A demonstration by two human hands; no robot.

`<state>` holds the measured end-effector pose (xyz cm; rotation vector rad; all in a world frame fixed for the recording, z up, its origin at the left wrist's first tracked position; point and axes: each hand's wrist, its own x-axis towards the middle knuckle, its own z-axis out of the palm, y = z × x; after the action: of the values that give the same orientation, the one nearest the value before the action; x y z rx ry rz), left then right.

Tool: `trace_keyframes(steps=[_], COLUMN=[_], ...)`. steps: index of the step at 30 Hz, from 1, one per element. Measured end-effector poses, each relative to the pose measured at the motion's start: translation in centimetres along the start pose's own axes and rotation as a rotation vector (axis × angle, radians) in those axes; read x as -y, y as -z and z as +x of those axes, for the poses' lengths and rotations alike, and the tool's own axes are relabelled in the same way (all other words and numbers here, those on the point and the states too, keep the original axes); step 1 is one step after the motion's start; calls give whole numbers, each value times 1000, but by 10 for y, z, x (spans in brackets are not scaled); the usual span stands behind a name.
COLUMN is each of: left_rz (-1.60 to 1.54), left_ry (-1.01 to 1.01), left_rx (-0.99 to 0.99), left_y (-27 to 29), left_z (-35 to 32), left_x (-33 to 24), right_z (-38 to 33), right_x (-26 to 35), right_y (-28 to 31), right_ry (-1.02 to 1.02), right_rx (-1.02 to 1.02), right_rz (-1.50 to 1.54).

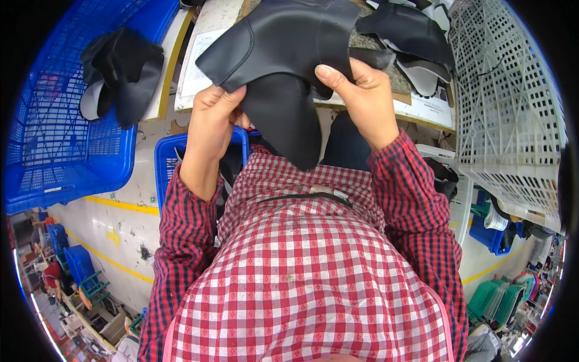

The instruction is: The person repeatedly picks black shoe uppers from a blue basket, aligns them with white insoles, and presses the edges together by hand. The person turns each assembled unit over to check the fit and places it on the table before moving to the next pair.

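A black leather shoe upper (283,45) with stitched seams is stretched between my two hands above the table's near edge. My left hand (211,117) pinches its lower left edge between thumb and fingers. On the other side my right hand (368,99) grips it, thumb pressed on top and fingers behind. A rounded black flap (286,117) of the upper hangs down toward my apron. Beside my right fingers a dark, flat piece (373,58) sticks out; I cannot make out what it is. The fingertips behind the leather are hidden.
More black uppers (404,30) with white linings lie at the table's back right. A blue crate (108,154) at the left has black uppers (123,75) by its edge. A white perforated crate (506,96) stands at the right. Below the table is a smaller blue basket (166,163).
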<state>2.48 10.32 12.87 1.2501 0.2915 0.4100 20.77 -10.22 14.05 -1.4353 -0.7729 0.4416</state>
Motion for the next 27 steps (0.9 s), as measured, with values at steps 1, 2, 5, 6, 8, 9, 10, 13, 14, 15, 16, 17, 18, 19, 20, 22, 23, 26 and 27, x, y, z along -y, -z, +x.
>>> trace_keyframes(steps=[1, 2, 5, 6, 8, 9, 10, 13, 14, 15, 16, 17, 18, 19, 20, 22, 23, 26, 27], left_rz=[74, 147, 509, 665, 633, 435, 251, 59, 111, 218, 297, 360, 282, 238, 235, 287, 354, 565, 606], left_ry=[-5, -10, 136, 42, 80, 11, 46, 481, 614, 661, 681, 666, 669, 680, 724, 474, 253, 432, 558], left_rx=[74, 144, 100, -110, -621, -535, -211, 399, 457, 517, 508, 530, 489, 446, 355, 308, 318, 337, 334], left_y=[7, 17, 56, 65, 76, 75, 70, 35, 21, 7, -3, -13, -18, -22, -25, -25, -25, -19, -18], left_z=[-6, -12, -22, -25, -33, -38, -45, -65, -69, -70, -74, -75, -77, -77, -76, -72, -71, -66, -63], left_x=[2, 2, -5, -6, -7, -5, -1, 17, 25, 33, 37, 42, 44, 45, 47, 48, 49, 54, 59], right_z=[-1, -3, -12, -13, -32, -45, -57, -86, -91, -95, -98, -99, -102, -103, -103, -102, -102, -95, -92], right_x=[8, 18, 61, 74, 90, 93, 89, 61, 53, 46, 40, 35, 32, 30, 29, 26, 24, 18, 16], right_y=[0, 1, 26, 33, 38, 37, 29, 0, -3, -5, -5, -3, -1, 1, 4, 8, 8, 10, 11], right_ry=[5, 8, 229, 625, 856, 934, 977, 924, 899, 904, 903, 877, 889, 902, 894, 885, 872, 883, 884], right_rx=[10, 33, 208, 288, 421, 512, 548, 793, 853, 822, 809, 806, 761, 753, 740, 723, 695, 673, 673], right_rz=[-23, 30, -702, -820, -1053, -1199, -1246, -1303, -1316, -1290, -1281, -1297, -1290, -1259, -1248, -1207, -1214, -1196, -1195])
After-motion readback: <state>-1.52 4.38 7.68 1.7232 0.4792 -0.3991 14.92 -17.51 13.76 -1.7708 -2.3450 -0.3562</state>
